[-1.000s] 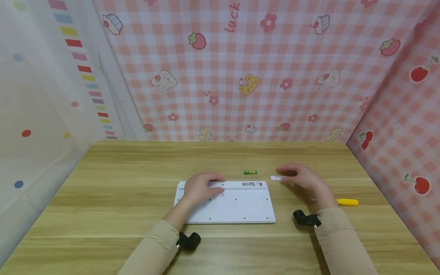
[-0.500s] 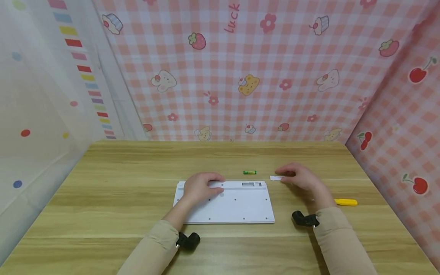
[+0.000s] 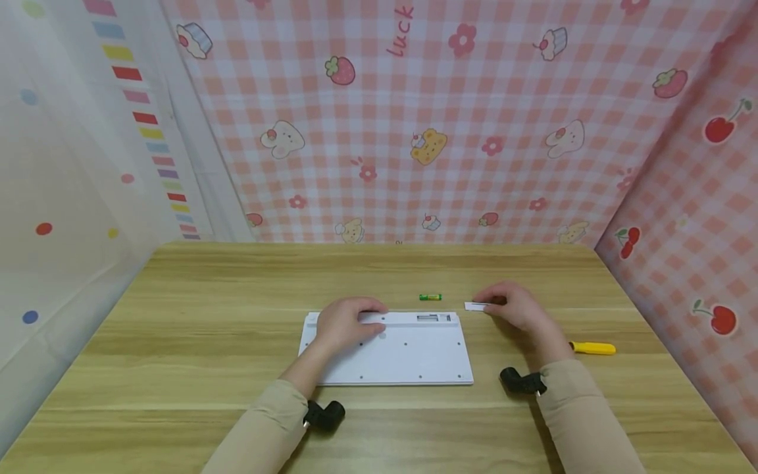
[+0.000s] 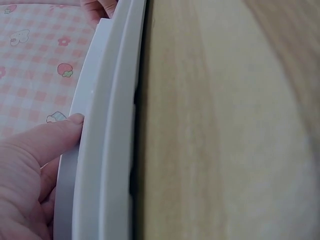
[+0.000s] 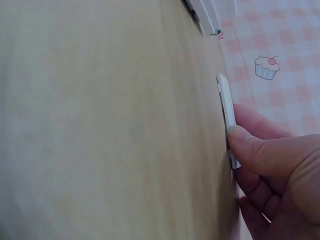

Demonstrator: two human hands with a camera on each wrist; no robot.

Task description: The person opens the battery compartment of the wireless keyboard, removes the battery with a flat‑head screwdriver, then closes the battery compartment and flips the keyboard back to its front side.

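A white keyboard (image 3: pixel 408 359) lies with its underside up on the table, screw holes showing. Its small battery slot (image 3: pixel 428 318) near the far right corner is uncovered. My left hand (image 3: pixel 346 324) grips the keyboard's far edge, thumb on the underside; the other fingers are partly hidden behind it in the left wrist view. To the right, my right hand (image 3: pixel 514 307) pinches a thin white battery cover (image 3: pixel 475 306) at its right end. In the right wrist view the thumb presses one long side of the cover (image 5: pixel 226 100), low at the tabletop. A green battery (image 3: pixel 430 297) lies beyond the keyboard.
A screwdriver with a yellow handle (image 3: pixel 594 348) lies right of my right forearm, its shaft hidden. Pink checked cloth (image 3: pixel 391 131) hangs behind the wooden table (image 3: pixel 195 342). A black wrist camera (image 3: pixel 324 415) juts from the left sleeve, another (image 3: pixel 521 380) from the right.
My right hand has closed its thumb and fingers on the cover, and the right forearm has shifted slightly left, baring more of the screwdriver handle. The left hand and keyboard stay put.
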